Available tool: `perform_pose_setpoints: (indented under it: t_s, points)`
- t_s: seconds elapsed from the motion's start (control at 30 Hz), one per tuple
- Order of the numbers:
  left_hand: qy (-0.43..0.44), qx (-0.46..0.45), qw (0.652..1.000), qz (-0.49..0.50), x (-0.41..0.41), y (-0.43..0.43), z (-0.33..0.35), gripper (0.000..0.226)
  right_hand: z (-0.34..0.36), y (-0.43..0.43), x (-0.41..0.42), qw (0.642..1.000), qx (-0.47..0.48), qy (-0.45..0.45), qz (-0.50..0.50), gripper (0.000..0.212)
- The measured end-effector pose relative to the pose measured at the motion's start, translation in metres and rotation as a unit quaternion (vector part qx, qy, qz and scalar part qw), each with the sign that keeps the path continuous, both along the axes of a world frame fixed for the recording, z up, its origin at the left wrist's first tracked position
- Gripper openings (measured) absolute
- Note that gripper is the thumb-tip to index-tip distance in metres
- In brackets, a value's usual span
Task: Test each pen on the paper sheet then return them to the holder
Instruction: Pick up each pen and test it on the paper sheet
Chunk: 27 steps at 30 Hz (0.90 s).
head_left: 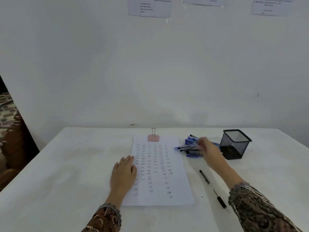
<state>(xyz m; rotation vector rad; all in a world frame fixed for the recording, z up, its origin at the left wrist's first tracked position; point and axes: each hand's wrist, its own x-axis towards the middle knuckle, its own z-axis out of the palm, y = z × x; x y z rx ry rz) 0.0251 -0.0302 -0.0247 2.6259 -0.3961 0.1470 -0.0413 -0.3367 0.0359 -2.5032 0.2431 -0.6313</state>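
Single cam, head-worn, wide-angle, faces fwd & down over the table [66, 164] to the wall [100, 64] behind. Near enough that the left hand [123, 169] & right hand [209, 149] reach in from the bottom edge, w/ the paper sheet [179, 174] centre-low.

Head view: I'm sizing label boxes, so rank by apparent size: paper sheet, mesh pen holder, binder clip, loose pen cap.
1. paper sheet
2. mesh pen holder
3. binder clip and loose pen cap: too alike to rank; the cap lies nearer the camera.
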Motion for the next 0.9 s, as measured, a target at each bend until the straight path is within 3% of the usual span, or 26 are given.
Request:
perform_pose_setpoints:
  t_s: [0.03, 0.07, 0.13, 0.17, 0.23, 0.47, 0.5, 0.57, 0.6, 0.67, 0.7, 0.8, 0.9]
  points:
    - [-0.001, -0.002, 1.0, 0.0, 0.0, 0.0, 0.0, 0.046, 0.009, 0.007, -0.001, 0.985, 0.154, -0.068, 0.027, 0.012]
    - [-0.001, -0.004, 1.0, 0.0, 0.0, -0.001, 0.001, 0.046, 0.019, 0.014, -0.002, 0.936, 0.322, -0.132, 0.047, 0.016]
    - [0.001, -0.003, 1.0, -0.001, 0.0, -0.001, 0.001, 0.046, 0.039, 0.03, -0.008, 0.764, 0.607, -0.198, 0.087, 0.025]
    - [0.003, -0.003, 1.0, -0.001, 0.001, -0.001, 0.0, 0.046, 0.043, 0.036, -0.009, 0.688, 0.69, -0.2, 0.104, 0.039]
    - [0.01, -0.006, 1.0, -0.001, 0.001, 0.0, -0.001, 0.047, 0.037, 0.049, -0.009, 0.596, 0.766, -0.211, 0.118, 0.047]
    - [0.01, -0.016, 1.0, -0.004, 0.001, 0.001, -0.001, 0.046, -0.014, 0.085, -0.012, 0.394, 0.873, -0.276, 0.085, 0.029]
    - [0.009, -0.016, 1.0, -0.004, 0.001, 0.002, -0.001, 0.046, -0.019, 0.09, -0.011, 0.388, 0.879, -0.262, 0.095, 0.034]
    - [0.008, -0.017, 1.0, -0.004, 0.001, 0.002, -0.002, 0.046, -0.026, 0.098, -0.009, 0.411, 0.876, -0.217, 0.128, 0.052]
    - [0.007, -0.018, 1.0, -0.004, 0.001, 0.002, -0.002, 0.046, -0.029, 0.099, -0.007, 0.429, 0.876, -0.184, 0.126, 0.051]
    - [0.007, -0.019, 1.0, -0.006, 0.001, 0.002, -0.001, 0.046, -0.033, 0.099, -0.005, 0.446, 0.878, -0.151, 0.083, 0.025]
    - [0.007, -0.02, 1.0, -0.007, 0.001, 0.002, -0.001, 0.046, -0.035, 0.1, -0.004, 0.459, 0.874, -0.143, 0.067, 0.037]
    - [0.006, -0.017, 1.0, -0.009, 0.001, 0.002, -0.001, 0.046, -0.031, 0.098, -0.002, 0.554, 0.827, -0.075, 0.058, 0.065]
    - [0.009, -0.015, 1.0, -0.007, 0.001, 0.002, -0.002, 0.047, -0.031, 0.096, 0.0, 0.603, 0.795, -0.049, 0.042, 0.074]
